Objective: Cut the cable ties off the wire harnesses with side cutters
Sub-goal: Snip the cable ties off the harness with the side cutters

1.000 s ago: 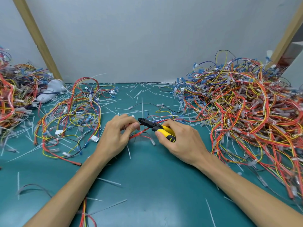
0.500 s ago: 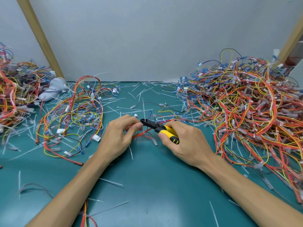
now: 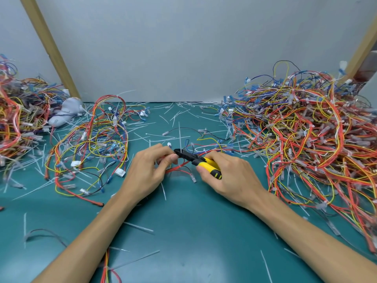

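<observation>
My left hand pinches a small wire harness of red, yellow and blue wires at the middle of the green mat. My right hand grips yellow-and-black side cutters. Their black jaws point left and touch the wires right beside my left fingertips. I cannot make out the cable tie between the jaws.
A big heap of tied harnesses fills the right side. A looser harness lies left of my hands, another pile at far left, with a grey object beside it. Cut white ties litter the mat.
Both hands have kept their grip and barely moved; the view shifted slightly. The cutter jaws stay at the wires by my left fingertips.
</observation>
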